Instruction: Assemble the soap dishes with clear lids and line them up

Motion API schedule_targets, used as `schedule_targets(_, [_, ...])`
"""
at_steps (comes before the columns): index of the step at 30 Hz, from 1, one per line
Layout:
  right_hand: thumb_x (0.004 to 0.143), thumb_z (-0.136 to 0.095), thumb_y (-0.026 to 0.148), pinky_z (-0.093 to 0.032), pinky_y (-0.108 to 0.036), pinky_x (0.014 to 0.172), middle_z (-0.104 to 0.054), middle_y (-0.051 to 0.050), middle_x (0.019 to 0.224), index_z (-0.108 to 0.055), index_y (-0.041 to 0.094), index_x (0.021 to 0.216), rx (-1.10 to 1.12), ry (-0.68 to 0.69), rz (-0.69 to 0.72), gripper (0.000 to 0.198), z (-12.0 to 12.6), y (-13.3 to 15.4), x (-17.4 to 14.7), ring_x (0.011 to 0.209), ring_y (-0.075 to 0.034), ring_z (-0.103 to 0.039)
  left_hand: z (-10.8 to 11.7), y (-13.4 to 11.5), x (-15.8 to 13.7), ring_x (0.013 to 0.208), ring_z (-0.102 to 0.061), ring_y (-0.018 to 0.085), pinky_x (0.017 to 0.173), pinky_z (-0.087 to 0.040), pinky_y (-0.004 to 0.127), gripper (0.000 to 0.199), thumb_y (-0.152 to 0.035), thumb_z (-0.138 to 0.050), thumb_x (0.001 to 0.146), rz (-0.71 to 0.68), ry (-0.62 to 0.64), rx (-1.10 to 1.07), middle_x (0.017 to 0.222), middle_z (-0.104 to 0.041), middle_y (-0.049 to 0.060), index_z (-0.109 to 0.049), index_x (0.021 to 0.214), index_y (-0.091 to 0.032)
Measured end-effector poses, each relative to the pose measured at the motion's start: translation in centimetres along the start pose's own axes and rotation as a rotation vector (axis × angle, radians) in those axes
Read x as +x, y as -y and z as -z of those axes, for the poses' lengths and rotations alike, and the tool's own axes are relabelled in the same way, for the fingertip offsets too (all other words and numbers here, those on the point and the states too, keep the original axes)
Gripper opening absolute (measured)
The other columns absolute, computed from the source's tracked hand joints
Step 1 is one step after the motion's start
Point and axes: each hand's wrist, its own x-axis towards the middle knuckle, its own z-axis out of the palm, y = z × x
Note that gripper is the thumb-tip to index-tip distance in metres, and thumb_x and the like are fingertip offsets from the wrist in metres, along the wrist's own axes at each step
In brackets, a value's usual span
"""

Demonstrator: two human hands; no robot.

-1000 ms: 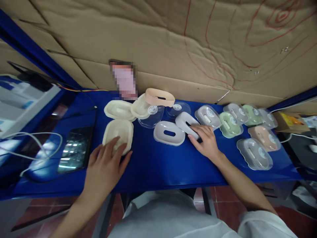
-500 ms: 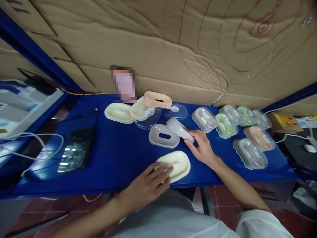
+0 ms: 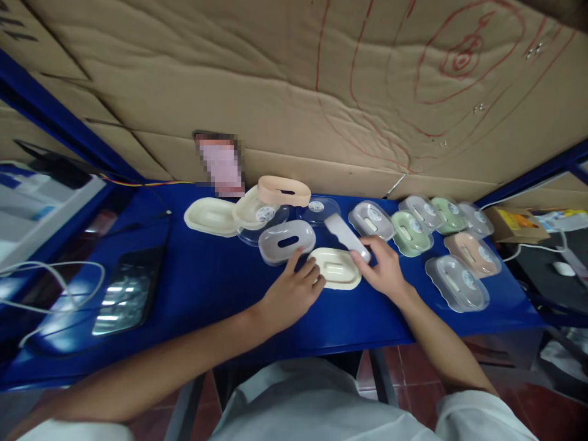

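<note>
A light-grey, smooth plastic piece [image 3: 346, 239] stands tilted on the table, gripped at its near end by my right hand [image 3: 383, 269]. Just below it lies a cream oval dish [image 3: 337, 269] with a raised bar in its middle. My left hand [image 3: 294, 291] rests at the dish's left edge, fingers loosely bent. Its index finger reaches to the near rim of a grey oval tray [image 3: 271, 246] with a slot, lying flat. Behind are a peach oval piece [image 3: 275, 195], cream dishes [image 3: 209, 215] and clear lids [image 3: 321, 211].
Several clear-covered soap-box-like packages [image 3: 457, 285] in grey, green and peach lie at the right. A dark phone or tablet [image 3: 126, 288] lies left beside white cables [image 3: 87, 266]. Cardboard [image 3: 275, 92] walls off the back. A small open box [image 3: 514, 225] stands far right.
The cream dish has moved away from the table edge, up beside the grey pieces. My left hand moved forward with it. The grey piece in my right hand now tilts more upright.
</note>
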Motion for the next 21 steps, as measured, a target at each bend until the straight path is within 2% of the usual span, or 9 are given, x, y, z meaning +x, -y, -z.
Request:
schedule_targets(2, [0.105,-0.063,0.039,-0.056,-0.041,0.078,-0.079,-0.007,0.099,-0.066,0.023,0.111,-0.001,0.075,0.092,0.017,-0.4,0.2,-0.1,0.087,-0.025,-0.073,0.1,0.7,-0.6,0.118,-0.068,0.029,0.118,-0.044,0.060,0.013,-0.012,-0.061,0.101,0.037,0.009,-0.017,0.111,-0.076,0.012,-0.073,0.104,-0.016])
schedule_targets(5, [0.105,-0.064,0.036,-0.054,-0.043,0.083,-0.079,-0.008,0.104,-0.067,0.023,0.118,-0.001,0.191,0.156,0.019,-1.0,0.9,-0.4,0.093,-0.026,-0.073,0.1,1.4,-1.7,0.115,-0.069,0.028,0.113,-0.047,0.054,0.015,-0.016,-0.066,0.100,0.090,-0.050,-0.036,0.119,-0.075,0.012,-0.073,0.113,-0.019])
schedule_targets(9, [0.106,-0.064,0.034,-0.054,-0.045,0.090,-0.079,-0.009,0.110,-0.068,0.022,0.123,0.002,0.332,0.238,0.021,-1.2,1.9,-0.5,0.105,-0.027,-0.072,0.3,2.3,-2.1,0.125,-0.067,0.031,0.120,-0.041,0.056,0.032,-0.025,-0.071,0.099,0.181,-0.124,-0.070,0.135,-0.071,0.014,-0.069,0.131,-0.024])
schedule_targets(12, [0.107,-0.062,0.033,-0.055,-0.047,0.095,-0.079,-0.009,0.117,-0.068,0.022,0.123,-0.005,0.435,0.299,0.020,-0.8,2.4,-0.5,0.108,-0.027,-0.072,0.4,2.8,-2.0,0.134,-0.064,0.030,0.127,-0.034,0.055,0.031,-0.022,-0.066,0.102,0.141,-0.115,-0.115,0.138,-0.070,0.013,-0.069,0.132,-0.023])
schedule_targets(14, [0.107,-0.062,0.034,-0.056,-0.049,0.101,-0.076,-0.011,0.128,-0.067,0.021,0.126,-0.011,0.492,0.307,0.023,-0.6,2.4,-0.4,0.116,-0.028,-0.071,0.4,3.0,-2.0,0.133,-0.064,0.027,0.129,-0.033,0.052,0.027,-0.017,-0.061,0.103,0.095,-0.080,-0.137,0.133,-0.072,0.011,-0.070,0.129,-0.021])
schedule_targets(18, [0.106,-0.064,0.034,-0.055,-0.053,0.114,-0.069,-0.013,0.145,-0.067,0.023,0.133,0.010,0.554,0.300,0.029,-0.5,2.1,-0.4,0.135,-0.030,-0.065,0.4,3.0,-2.1,0.127,-0.065,0.026,0.125,-0.037,0.049,0.028,-0.012,-0.057,0.102,0.045,-0.028,-0.153,0.125,-0.074,0.010,-0.069,0.127,-0.018])
schedule_targets(21, [0.105,-0.065,0.030,-0.055,-0.053,0.117,-0.070,-0.012,0.145,-0.070,0.025,0.133,0.013,0.533,0.307,0.028,-0.6,2.0,-0.5,0.137,-0.029,-0.065,0.5,2.9,-2.0,0.125,-0.065,0.027,0.122,-0.040,0.049,0.028,-0.012,-0.060,0.100,0.055,-0.022,-0.172,0.123,-0.073,0.010,-0.069,0.126,-0.018])
